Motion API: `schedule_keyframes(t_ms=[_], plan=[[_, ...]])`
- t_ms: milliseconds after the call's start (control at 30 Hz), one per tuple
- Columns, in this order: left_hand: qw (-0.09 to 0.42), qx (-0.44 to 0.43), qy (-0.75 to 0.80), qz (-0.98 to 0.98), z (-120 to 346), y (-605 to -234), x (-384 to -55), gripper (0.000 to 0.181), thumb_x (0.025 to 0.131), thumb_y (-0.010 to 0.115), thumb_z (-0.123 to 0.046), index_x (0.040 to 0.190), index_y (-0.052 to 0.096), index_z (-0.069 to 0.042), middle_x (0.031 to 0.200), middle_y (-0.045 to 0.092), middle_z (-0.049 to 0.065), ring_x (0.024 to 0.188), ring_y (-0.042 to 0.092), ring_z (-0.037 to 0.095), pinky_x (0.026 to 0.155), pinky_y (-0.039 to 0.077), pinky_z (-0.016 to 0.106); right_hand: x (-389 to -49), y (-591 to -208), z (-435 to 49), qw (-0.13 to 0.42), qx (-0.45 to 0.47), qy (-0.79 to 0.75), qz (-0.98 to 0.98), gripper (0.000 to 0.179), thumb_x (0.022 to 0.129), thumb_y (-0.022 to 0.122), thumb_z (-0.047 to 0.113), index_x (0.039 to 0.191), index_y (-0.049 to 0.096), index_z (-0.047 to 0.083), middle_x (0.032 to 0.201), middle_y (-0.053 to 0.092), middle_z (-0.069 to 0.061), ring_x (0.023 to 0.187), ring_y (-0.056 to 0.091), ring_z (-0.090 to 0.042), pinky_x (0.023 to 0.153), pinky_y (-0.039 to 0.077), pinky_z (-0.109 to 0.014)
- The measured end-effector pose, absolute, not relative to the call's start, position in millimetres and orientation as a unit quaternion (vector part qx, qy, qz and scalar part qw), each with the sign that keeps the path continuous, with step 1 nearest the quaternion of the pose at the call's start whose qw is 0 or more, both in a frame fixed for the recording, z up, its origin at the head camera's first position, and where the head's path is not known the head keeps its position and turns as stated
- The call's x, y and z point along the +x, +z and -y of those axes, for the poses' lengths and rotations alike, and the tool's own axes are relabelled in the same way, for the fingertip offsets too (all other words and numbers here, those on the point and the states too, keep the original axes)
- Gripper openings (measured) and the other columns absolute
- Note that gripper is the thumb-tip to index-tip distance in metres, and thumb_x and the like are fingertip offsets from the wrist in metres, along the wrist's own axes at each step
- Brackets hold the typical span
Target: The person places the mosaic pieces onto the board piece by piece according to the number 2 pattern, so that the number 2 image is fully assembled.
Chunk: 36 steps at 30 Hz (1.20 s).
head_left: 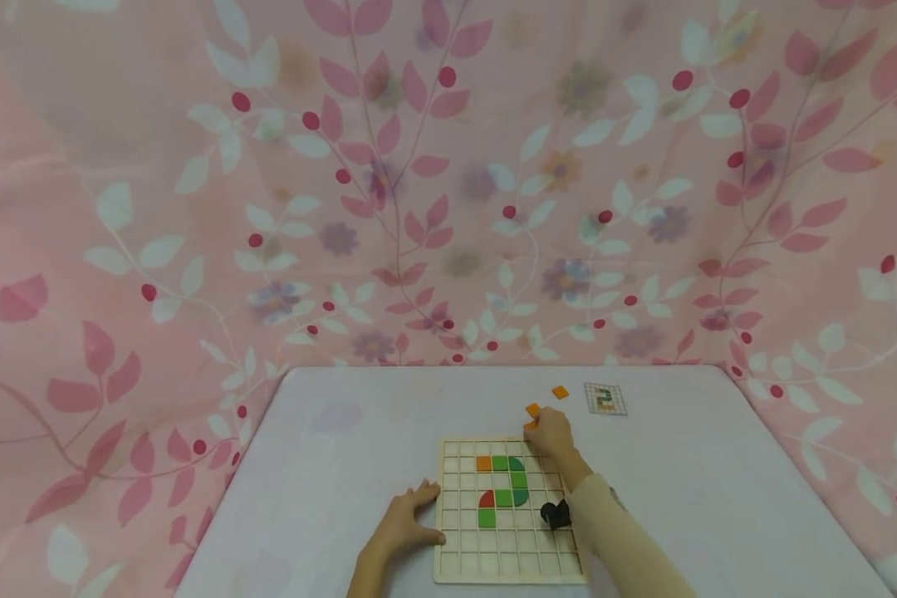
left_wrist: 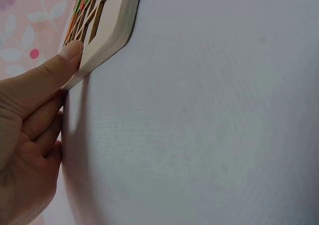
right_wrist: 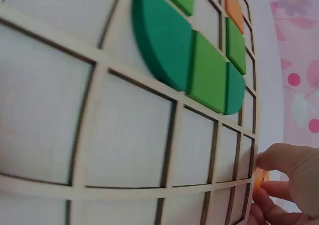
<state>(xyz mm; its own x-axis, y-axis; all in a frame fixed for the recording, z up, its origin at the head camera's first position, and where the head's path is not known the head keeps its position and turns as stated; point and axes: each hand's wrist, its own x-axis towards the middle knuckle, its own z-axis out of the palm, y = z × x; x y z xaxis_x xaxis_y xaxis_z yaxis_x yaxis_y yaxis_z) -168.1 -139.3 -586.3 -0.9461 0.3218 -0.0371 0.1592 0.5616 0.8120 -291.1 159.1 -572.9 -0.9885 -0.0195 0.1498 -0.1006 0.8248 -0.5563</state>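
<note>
A wooden grid board [head_left: 459,565] lies on the table with colored tiles set in its cells. They include an orange square tile [head_left: 482,463], a red rounded tile [head_left: 487,499], a green square tile [head_left: 487,518] and dark-green rounded tiles. Along the board's left edge my left hand [head_left: 399,525] rests with fingers spread, its thumb [left_wrist: 70,53] touching the rim. Beyond the far right edge, my right hand [head_left: 552,433] pinches an orange tile [right_wrist: 259,180], partly hidden by the fingers. Another orange tile [head_left: 533,409] shows right by its fingertips.
A loose orange tile [head_left: 561,392] lies farther back on the white table [head_left: 329,465]. To its right is a small pattern card [head_left: 605,399] with a gridded design. A black device [head_left: 556,514] is at my right wrist. A floral curtain [head_left: 419,249] hangs behind the table.
</note>
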Motion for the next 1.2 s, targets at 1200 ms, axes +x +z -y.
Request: schedule_keyframes(t_ms=[1200], plan=[[0.098, 0.125, 0.442, -0.883, 136, -584, -166, 0.080, 0.059, 0.087, -0.017, 0.129, 0.053, 0.002, 0.138, 0.042, 0.028, 0.124, 0.025, 0.064, 0.102, 0.016, 0.071, -160, -586, -119, 0.087, 0.288, 0.361, 0.883, 0.022, 0.069, 0.072, 0.004, 0.091, 0.068, 0.002, 0.086, 0.058, 0.000, 0.072, 0.049, -0.003, 0.059, 0.047, -0.015]])
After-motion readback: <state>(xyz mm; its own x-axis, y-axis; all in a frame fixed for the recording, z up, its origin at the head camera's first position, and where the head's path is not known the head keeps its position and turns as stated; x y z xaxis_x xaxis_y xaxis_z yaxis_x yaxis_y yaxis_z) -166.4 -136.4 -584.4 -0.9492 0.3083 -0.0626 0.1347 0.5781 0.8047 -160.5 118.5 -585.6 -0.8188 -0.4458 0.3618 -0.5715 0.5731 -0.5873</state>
